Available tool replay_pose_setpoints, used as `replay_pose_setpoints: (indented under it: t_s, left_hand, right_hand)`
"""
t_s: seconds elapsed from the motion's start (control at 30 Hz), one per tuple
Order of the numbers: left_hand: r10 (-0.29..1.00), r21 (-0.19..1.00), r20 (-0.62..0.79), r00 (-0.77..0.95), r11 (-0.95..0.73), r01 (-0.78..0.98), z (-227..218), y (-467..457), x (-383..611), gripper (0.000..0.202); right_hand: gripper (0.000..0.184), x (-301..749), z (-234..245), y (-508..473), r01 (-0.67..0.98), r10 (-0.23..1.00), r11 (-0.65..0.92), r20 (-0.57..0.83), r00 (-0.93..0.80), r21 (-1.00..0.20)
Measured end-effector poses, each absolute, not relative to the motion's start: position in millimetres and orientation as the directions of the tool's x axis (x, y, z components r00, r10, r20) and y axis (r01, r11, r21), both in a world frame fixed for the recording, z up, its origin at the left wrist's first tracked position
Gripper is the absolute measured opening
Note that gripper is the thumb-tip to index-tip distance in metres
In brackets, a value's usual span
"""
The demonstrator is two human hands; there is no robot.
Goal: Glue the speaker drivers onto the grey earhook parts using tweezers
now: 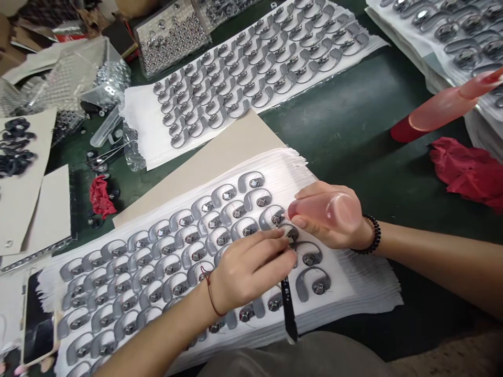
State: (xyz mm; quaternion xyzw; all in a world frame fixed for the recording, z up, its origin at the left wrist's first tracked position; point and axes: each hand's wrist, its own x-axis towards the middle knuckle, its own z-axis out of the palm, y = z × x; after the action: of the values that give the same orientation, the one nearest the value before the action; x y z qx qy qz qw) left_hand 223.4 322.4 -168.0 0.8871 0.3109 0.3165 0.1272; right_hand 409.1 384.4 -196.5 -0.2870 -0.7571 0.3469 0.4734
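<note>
My left hand (pixel 251 267) is closed around black tweezers (pixel 289 309), whose rear end sticks out below the fingers. The tweezers' tip is close to a grey hook-shaped piece (pixel 271 214) with a shiny faceted metal part. My right hand (pixel 334 230) grips a squeeze bottle (pixel 326 209) of clear plastic with pinkish-red liquid, tilted so that its narrow end points at the same piece. Rows of similar grey hook-shaped pieces lie on a stack of white sheets (pixel 369 293) under both hands. Fingers partly cover the pieces nearest the tips.
Another bottle of red liquid (pixel 432 115) and a crumpled red cloth (pixel 467 170) are at right. More grey pieces lie on white sheets (pixel 141 115) behind. Trays of metal parts (pixel 173 36), a second red cloth (pixel 101 196) and a phone (pixel 39 324) are around the left side.
</note>
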Motion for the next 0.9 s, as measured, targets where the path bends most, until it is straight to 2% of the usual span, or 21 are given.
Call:
replay_pose_setpoints:
  t_s: [0.13, 0.23, 0.57, 0.9]
  left_hand:
    - [0.763, 0.595, 0.42, 0.491, -0.64, 0.486, -169, 324, 219, 0.019]
    - [0.814, 0.659, 0.397, 0.424, -0.574, 0.486, -170, 326, 216, 0.024]
    - [0.886, 0.726, 0.346, 0.307, -0.461, 0.51, -168, 336, 220, 0.018]
    - [0.96, 0.78, 0.178, 0.215, -0.271, 0.564, -166, 343, 221, 0.008]
  right_hand:
    - [0.011, 409, -197, 384, 0.111, 0.765, 0.596, 0.52, -0.381, -0.795]
    - [0.011, 409, -196, 384, 0.093, 0.753, 0.606, 0.533, -0.384, -0.79]
    - [0.012, 410, -195, 384, 0.102, 0.761, 0.596, 0.52, -0.387, -0.796]
    - [0.014, 411, -193, 384, 0.075, 0.753, 0.592, 0.518, -0.406, -0.803]
